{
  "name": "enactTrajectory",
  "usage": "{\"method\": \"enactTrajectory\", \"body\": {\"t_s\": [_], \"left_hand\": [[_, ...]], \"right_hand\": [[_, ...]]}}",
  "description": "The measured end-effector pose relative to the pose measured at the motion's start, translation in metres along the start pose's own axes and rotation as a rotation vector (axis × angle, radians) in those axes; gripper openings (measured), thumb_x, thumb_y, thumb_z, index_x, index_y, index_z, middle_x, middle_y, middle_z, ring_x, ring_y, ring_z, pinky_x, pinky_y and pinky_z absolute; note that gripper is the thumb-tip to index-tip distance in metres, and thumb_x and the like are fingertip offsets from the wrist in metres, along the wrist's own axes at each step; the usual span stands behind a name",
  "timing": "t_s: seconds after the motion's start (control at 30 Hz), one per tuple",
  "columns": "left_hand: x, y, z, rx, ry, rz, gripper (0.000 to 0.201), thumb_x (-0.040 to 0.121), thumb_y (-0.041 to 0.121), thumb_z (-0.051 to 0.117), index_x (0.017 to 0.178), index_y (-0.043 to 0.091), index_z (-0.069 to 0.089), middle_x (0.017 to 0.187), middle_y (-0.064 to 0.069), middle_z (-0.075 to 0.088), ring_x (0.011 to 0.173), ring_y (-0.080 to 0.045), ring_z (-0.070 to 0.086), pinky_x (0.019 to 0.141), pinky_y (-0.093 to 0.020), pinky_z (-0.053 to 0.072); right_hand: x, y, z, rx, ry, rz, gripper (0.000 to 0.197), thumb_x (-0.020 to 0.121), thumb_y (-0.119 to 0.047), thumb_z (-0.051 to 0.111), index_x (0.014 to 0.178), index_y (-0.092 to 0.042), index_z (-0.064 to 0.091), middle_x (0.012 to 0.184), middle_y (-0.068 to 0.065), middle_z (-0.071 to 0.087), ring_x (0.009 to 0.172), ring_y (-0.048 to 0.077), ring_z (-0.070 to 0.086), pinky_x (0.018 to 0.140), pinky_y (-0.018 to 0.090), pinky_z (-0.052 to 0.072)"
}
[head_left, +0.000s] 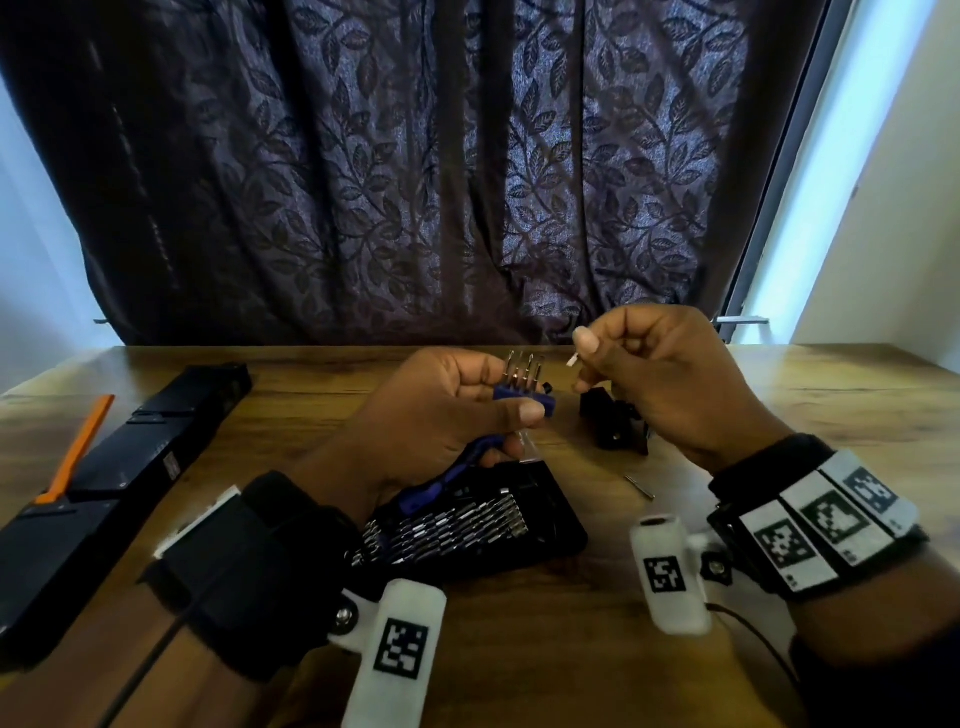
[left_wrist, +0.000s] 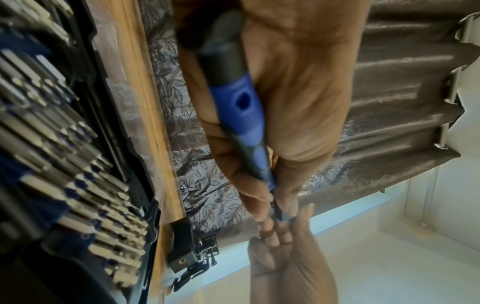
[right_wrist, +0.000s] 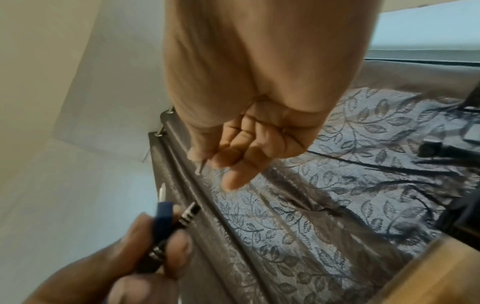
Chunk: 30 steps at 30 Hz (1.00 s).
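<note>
My left hand (head_left: 511, 400) pinches a small blue bit holder (head_left: 524, 397) with several metal bits standing up in it. The same hand's lower fingers curl round a blue and black screwdriver (left_wrist: 239, 115), also seen under the palm as the screwdriver (head_left: 457, 470). Just right of it, my right hand (head_left: 579, 364) pinches a single small metal bit (head_left: 571, 360) between thumb and forefinger, above the table. In the right wrist view the bit (right_wrist: 200, 167) sticks out by the fingertips (right_wrist: 231, 181), with the blue holder (right_wrist: 164, 211) below.
An open black case (head_left: 550, 509) full of bits lies on the wooden table (head_left: 779, 405) under my left hand. A small black mount (head_left: 613, 423) and a loose bit (head_left: 639, 487) lie at right. Long black blocks (head_left: 156, 441) and an orange pry tool (head_left: 78, 447) lie left. A curtain (head_left: 415, 182) hangs behind.
</note>
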<state>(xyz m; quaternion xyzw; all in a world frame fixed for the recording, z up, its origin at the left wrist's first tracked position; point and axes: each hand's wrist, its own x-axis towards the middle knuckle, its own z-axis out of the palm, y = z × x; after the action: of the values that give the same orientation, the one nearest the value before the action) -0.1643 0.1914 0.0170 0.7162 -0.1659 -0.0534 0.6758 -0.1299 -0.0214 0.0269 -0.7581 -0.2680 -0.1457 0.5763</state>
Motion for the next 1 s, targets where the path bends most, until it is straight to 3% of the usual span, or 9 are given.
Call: {"method": "enactTrajectory", "body": {"t_s": [0.13, 0.3, 0.43, 0.53, 0.67, 0.9, 1.0], "left_hand": [[0.001, 0.000, -0.001, -0.006, 0.027, 0.009, 0.026, 0.070, 0.016, 0.078, 0.094, 0.007, 0.074, 0.081, -0.015, 0.076, 0.060, -0.013, 0.068, 0.049, -0.019, 0.051], [0.002, 0.000, -0.001, -0.031, 0.041, 0.001, 0.021, 0.074, 0.013, 0.078, 0.094, 0.006, 0.074, 0.078, -0.012, 0.075, 0.060, -0.013, 0.068, 0.048, -0.019, 0.051], [0.002, 0.000, -0.001, -0.049, 0.058, -0.006, 0.007, 0.085, 0.009, 0.074, 0.091, 0.008, 0.075, 0.080, -0.012, 0.076, 0.061, -0.013, 0.068, 0.048, -0.019, 0.050], [0.001, 0.001, 0.000, -0.053, 0.057, 0.005, 0.020, 0.077, 0.018, 0.076, 0.094, 0.008, 0.075, 0.086, -0.015, 0.076, 0.062, -0.014, 0.068, 0.048, -0.020, 0.051], [0.001, 0.000, 0.001, -0.080, 0.051, -0.001, 0.023, 0.075, 0.018, 0.076, 0.096, 0.007, 0.075, 0.084, -0.013, 0.076, 0.061, -0.014, 0.068, 0.048, -0.020, 0.051], [0.000, 0.000, 0.002, -0.085, 0.043, -0.006, 0.027, 0.075, 0.017, 0.075, 0.099, 0.003, 0.073, 0.087, -0.016, 0.076, 0.062, -0.014, 0.068, 0.049, -0.020, 0.052], [0.000, 0.000, 0.002, -0.086, 0.043, -0.014, 0.027, 0.073, 0.019, 0.076, 0.097, 0.006, 0.074, 0.090, -0.021, 0.074, 0.062, -0.014, 0.068, 0.050, -0.019, 0.052]], "right_hand": [[-0.002, -0.002, 0.005, -0.028, -0.099, -0.128, 0.019, 0.093, -0.017, 0.067, 0.086, 0.000, 0.072, 0.075, 0.013, 0.074, 0.063, 0.006, 0.067, 0.062, 0.014, 0.049], [-0.002, 0.000, 0.004, -0.158, -0.124, -0.216, 0.022, 0.095, -0.025, 0.065, 0.088, -0.006, 0.075, 0.078, 0.003, 0.075, 0.069, 0.013, 0.071, 0.066, 0.017, 0.052], [-0.001, 0.003, 0.005, -0.125, -0.114, -0.213, 0.019, 0.094, -0.020, 0.066, 0.090, -0.004, 0.076, 0.080, 0.005, 0.076, 0.071, 0.012, 0.071, 0.067, 0.017, 0.052], [-0.002, 0.004, 0.007, -0.065, -0.096, -0.203, 0.015, 0.091, -0.020, 0.069, 0.090, -0.007, 0.076, 0.081, 0.004, 0.076, 0.071, 0.009, 0.070, 0.068, 0.018, 0.053], [-0.003, 0.004, 0.010, -0.048, -0.104, -0.215, 0.010, 0.090, -0.022, 0.069, 0.089, -0.015, 0.076, 0.082, 0.000, 0.077, 0.072, 0.008, 0.070, 0.068, 0.019, 0.054], [-0.004, 0.002, 0.012, -0.014, -0.106, -0.228, 0.011, 0.091, -0.013, 0.069, 0.091, -0.004, 0.076, 0.083, 0.004, 0.077, 0.070, 0.006, 0.070, 0.065, 0.015, 0.052], [-0.005, 0.003, 0.012, -0.005, -0.108, -0.226, 0.007, 0.093, -0.007, 0.068, 0.091, -0.005, 0.075, 0.079, -0.004, 0.077, 0.065, 0.001, 0.068, 0.061, 0.011, 0.049]]}}
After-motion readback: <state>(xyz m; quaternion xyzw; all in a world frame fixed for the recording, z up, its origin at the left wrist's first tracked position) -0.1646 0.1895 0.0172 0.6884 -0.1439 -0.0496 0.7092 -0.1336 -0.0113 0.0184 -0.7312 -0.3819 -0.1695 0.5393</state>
